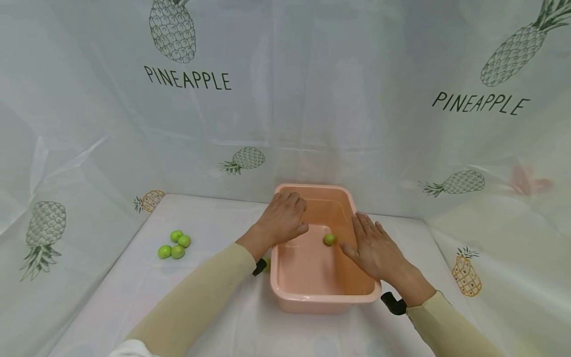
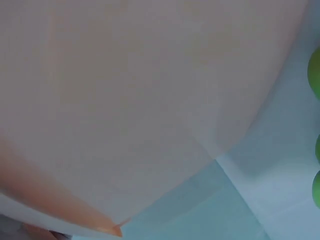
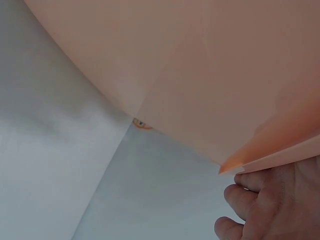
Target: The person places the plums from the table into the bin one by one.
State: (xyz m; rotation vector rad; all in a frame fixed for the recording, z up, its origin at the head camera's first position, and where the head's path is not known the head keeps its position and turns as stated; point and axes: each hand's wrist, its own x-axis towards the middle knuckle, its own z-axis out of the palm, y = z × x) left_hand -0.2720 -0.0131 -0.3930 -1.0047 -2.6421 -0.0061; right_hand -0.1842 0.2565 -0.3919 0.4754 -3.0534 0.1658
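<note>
A pink rectangular basin [image 1: 327, 298] stands in front of me on the covered table, with one round green fruit [image 1: 329, 240] lying on its floor. My left hand [image 1: 285, 218] reaches over the basin's left rim with fingers curled and thumb toward the inside; I cannot tell whether anything is in it, because the palm side is hidden. My right hand [image 1: 376, 250] rests on the right rim, fingers straight along it and thumb over the inside. In the right wrist view its fingers [image 3: 242, 200] lie right at the rim, beside the basin wall [image 3: 150, 60].
Several green fruits [image 1: 177, 252] lie clustered on the left part of the table. Another green fruit [image 1: 267, 265] sits beside the basin's left wall, partly hidden by my left wrist. A pineapple-printed sheet [image 1: 330, 124] hangs close behind the basin and along both sides.
</note>
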